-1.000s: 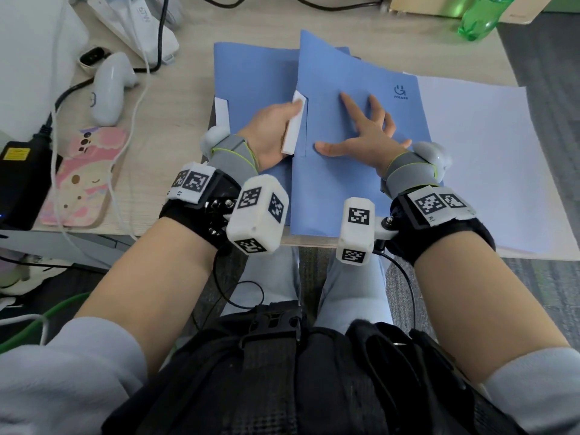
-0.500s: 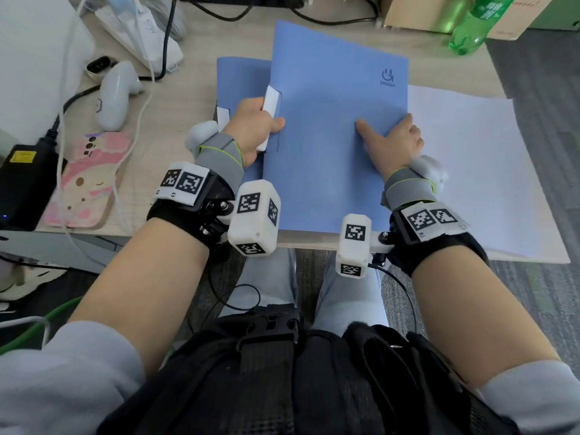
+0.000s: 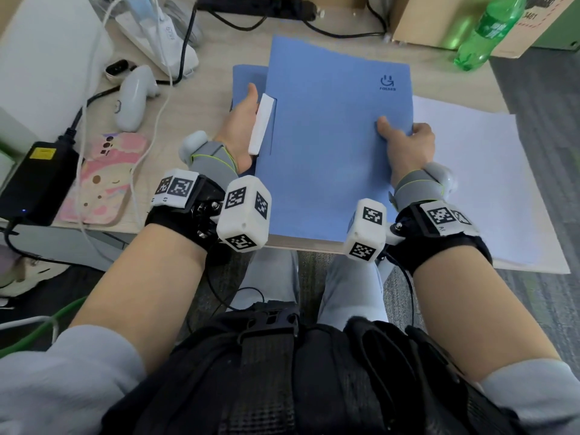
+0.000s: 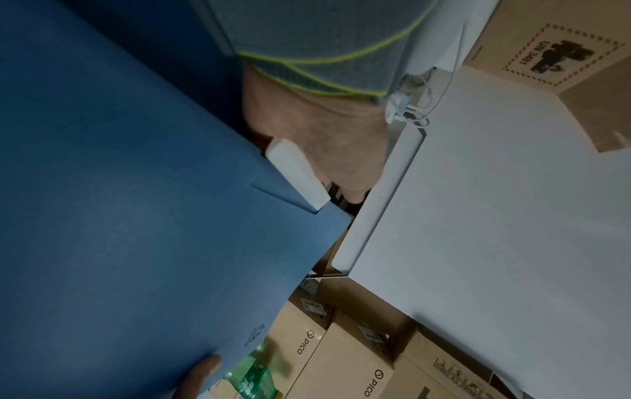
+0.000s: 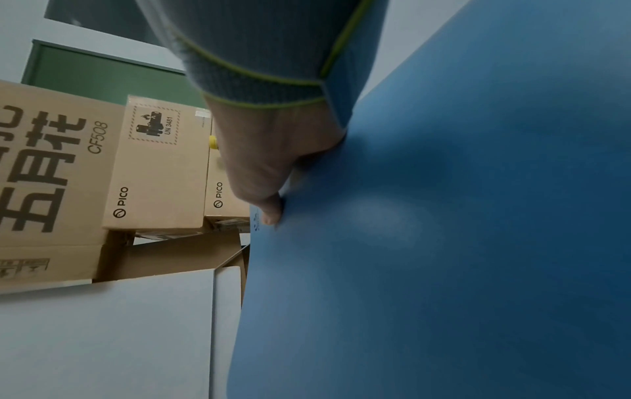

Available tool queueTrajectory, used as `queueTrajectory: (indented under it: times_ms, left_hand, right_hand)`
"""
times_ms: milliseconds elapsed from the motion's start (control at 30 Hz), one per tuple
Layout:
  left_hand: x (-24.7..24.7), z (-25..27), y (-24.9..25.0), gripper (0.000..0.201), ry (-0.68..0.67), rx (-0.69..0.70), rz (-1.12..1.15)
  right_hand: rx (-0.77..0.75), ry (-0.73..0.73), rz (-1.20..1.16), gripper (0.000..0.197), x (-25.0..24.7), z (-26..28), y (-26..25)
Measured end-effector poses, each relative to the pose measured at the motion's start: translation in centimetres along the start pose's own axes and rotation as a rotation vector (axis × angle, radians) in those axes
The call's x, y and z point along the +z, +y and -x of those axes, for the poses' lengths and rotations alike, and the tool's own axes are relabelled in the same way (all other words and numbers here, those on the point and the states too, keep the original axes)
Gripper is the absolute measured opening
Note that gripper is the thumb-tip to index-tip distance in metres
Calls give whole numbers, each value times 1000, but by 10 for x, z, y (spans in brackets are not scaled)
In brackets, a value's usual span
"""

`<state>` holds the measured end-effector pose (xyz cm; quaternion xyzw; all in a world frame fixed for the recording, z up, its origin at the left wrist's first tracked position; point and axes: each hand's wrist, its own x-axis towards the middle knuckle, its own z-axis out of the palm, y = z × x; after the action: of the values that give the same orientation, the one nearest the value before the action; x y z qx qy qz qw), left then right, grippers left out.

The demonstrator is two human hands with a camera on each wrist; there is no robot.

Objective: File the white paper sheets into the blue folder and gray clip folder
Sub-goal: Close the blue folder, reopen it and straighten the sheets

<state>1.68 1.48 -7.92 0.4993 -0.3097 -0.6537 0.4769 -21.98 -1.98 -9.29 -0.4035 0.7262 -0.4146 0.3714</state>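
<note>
A closed blue folder (image 3: 329, 146) with a white spine bar (image 3: 262, 124) is held tilted above the desk edge. My left hand (image 3: 243, 120) grips its left spine side, fingers hidden underneath. My right hand (image 3: 398, 133) pinches the right edge, thumb on top of the cover. White paper sheets (image 3: 477, 183) lie flat on the desk to the right. The left wrist view shows the folder (image 4: 119, 189), the bar (image 4: 297, 175) and my left hand (image 4: 338, 151). In the right wrist view my right hand (image 5: 266, 172) clamps the folder's edge (image 5: 444, 243).
A second blue cover (image 3: 246, 80) lies on the desk under the held folder. To the left are a white controller (image 3: 135, 95), a pink phone (image 3: 103, 177), a black power brick (image 3: 37, 180) and cables. A green bottle (image 3: 486, 29) and cardboard boxes stand behind.
The blue cover has swung shut and the folder has risen off the desk. My right hand went from lying flat on the cover to pinching its right edge.
</note>
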Motion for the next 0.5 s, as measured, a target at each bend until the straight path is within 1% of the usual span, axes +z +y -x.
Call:
queueTrajectory:
  times_ms: [67,133,267,433,500]
  left_hand:
    - [1,1,-1,68,-24,-3,14]
    - [1,1,0,70,-27,0,22]
    - [0,-2,-2,76,-37,-11,43]
    - [2,-2,-3,74,-50,-19,86]
    - [9,0,-3,71,22,-4,-55]
  right_hand:
    - [-2,2,-17,40,1,0,2]
    - [1,-3,-25,39,3,-1,3]
    - [-2,7,-13,39,4,0,5]
    - [2,20,-28,45,5,1,5]
    - [0,27,-31,47,7,3,4]
